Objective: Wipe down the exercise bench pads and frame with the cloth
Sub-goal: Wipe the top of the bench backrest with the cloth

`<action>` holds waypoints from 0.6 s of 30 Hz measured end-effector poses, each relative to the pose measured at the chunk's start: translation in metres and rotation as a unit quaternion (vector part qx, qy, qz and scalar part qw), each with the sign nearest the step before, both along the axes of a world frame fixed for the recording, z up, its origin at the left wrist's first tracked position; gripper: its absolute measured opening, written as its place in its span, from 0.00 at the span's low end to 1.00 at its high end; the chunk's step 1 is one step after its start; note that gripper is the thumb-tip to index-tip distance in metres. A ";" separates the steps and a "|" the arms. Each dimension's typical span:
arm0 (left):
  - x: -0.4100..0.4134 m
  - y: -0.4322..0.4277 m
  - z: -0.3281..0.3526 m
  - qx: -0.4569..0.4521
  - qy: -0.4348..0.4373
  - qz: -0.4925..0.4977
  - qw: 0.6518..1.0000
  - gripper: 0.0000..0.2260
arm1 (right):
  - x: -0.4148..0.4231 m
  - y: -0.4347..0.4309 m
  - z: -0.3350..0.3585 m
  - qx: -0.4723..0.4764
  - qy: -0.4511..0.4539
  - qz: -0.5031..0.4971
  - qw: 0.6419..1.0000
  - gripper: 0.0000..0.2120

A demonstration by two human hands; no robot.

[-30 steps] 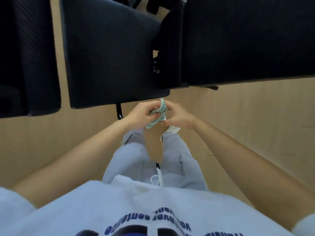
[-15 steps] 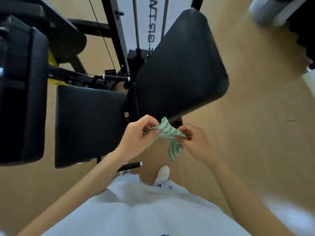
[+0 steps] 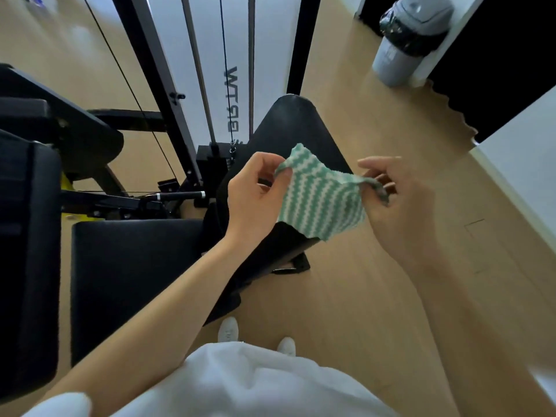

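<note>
A green-and-white striped cloth (image 3: 319,197) is stretched flat in the air between my hands. My left hand (image 3: 254,195) pinches its upper left corner and my right hand (image 3: 397,206) pinches its right corner. Below the cloth lies the black exercise bench: a flat seat pad (image 3: 132,275) at lower left and a tilted back pad (image 3: 296,127) rising behind the cloth. The cloth and my left forearm hide part of the back pad. The bench's black frame foot (image 3: 296,266) shows under the pad.
A cable machine's black uprights (image 3: 156,79) and rods stand behind the bench. Another black padded bench (image 3: 27,260) sits along the left edge. A grey bin (image 3: 406,40) stands at the top right beside a black mat (image 3: 496,70). Wooden floor (image 3: 361,296) lies to the right.
The view rose from the pads to the machine and bin. My hands moved apart and spread the bunched cloth out flat between them.
</note>
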State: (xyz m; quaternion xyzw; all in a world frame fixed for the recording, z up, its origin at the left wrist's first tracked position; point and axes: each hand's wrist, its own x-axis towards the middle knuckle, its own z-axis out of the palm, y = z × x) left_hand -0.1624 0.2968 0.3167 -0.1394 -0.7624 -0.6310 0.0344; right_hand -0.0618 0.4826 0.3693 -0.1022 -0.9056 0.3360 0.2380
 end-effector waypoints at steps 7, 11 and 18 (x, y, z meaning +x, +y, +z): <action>0.033 0.014 -0.082 -0.069 0.108 0.010 0.992 0.17 | -0.025 -0.039 -0.063 0.095 -0.013 -0.152 0.984 0.17; 0.047 0.038 -0.096 -0.072 0.181 -0.138 0.971 0.24 | -0.022 -0.054 -0.064 0.107 -0.004 -0.203 0.973 0.18; 0.024 0.047 -0.125 -0.177 0.265 -0.176 0.931 0.31 | 0.002 -0.059 -0.067 0.067 0.022 -0.235 0.969 0.16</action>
